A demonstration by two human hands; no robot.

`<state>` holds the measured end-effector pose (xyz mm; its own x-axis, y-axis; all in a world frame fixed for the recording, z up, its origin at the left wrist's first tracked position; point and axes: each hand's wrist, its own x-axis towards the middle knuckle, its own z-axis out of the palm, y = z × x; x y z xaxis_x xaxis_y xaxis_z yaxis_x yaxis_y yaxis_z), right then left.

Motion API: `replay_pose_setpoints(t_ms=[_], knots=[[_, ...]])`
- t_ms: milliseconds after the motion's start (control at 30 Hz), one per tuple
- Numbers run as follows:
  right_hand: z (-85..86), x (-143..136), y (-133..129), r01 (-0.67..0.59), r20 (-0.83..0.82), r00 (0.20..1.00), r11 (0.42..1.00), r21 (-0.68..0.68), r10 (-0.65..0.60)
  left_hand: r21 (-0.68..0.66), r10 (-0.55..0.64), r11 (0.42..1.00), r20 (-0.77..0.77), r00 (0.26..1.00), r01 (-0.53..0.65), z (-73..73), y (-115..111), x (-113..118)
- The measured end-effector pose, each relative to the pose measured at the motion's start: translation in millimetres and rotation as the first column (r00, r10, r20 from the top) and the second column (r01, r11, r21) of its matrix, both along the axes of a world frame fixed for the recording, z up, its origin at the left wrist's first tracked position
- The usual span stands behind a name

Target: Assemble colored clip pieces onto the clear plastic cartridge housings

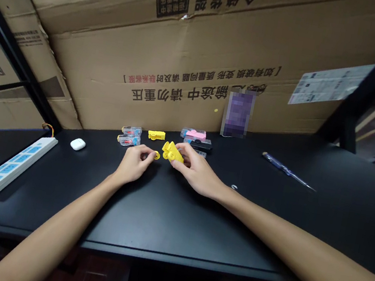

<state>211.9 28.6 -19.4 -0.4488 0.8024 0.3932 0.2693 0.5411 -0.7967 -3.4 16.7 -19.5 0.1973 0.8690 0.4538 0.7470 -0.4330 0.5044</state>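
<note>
My left hand [135,163] is closed, its thumb and fingertip pinching a small yellow ring-shaped piece [157,155] just above the black desk. Close beside it, my right hand [199,169] grips a yellow plastic casing [173,151] with rounded lobes at its left end; the fingers hide part of it. The ring and the casing are apart. Behind my hands lies a similar yellow casing [156,135]. Left of that are two clear plastic units [131,131] with blue and red parts inside. A pink casing [196,134] and a black casing [201,146] lie among clear pieces behind my right hand.
A screwdriver [287,170] with a clear handle lies at the right. At the left are a white earbud case [78,144] and a power strip [14,165]. A small white ring [234,187] lies near my right wrist. Cardboard [186,63] walls the back, with a blurred purple packet [238,113] against it.
</note>
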Motion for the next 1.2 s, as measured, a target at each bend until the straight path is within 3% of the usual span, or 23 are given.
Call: replay_pose_setpoints(t_ms=[133,433,700,1067,1200], knots=[[-2.8,0.1,-0.9,-0.058,-0.044,0.997,0.998,-0.019,0.057,-0.082,0.004,0.996,0.307,0.952,0.023,0.1,-4.3,9.8],[-3.8,0.6,-1.0,-0.141,-0.009,0.99,0.99,0.022,0.141,-0.131,-0.08,0.977,0.498,0.864,0.166,1.0,-10.6,17.3],[-0.7,0.4,-2.8,-0.095,0.024,0.995,0.994,0.057,0.093,-0.113,-0.074,0.982,0.5,0.863,0.15,-2.9,-9.5,18.8],[-0.7,1.5,-3.4,-0.111,-0.013,0.993,0.988,0.104,0.113,-0.158,-0.083,0.959,0.634,0.769,0.235,-0.6,-8.8,18.9],[3.0,0.8,-6.6,-0.111,0.001,0.994,0.987,0.119,0.112,-0.141,-0.09,0.964,0.621,0.779,0.224,1.8,-10.7,18.0]])
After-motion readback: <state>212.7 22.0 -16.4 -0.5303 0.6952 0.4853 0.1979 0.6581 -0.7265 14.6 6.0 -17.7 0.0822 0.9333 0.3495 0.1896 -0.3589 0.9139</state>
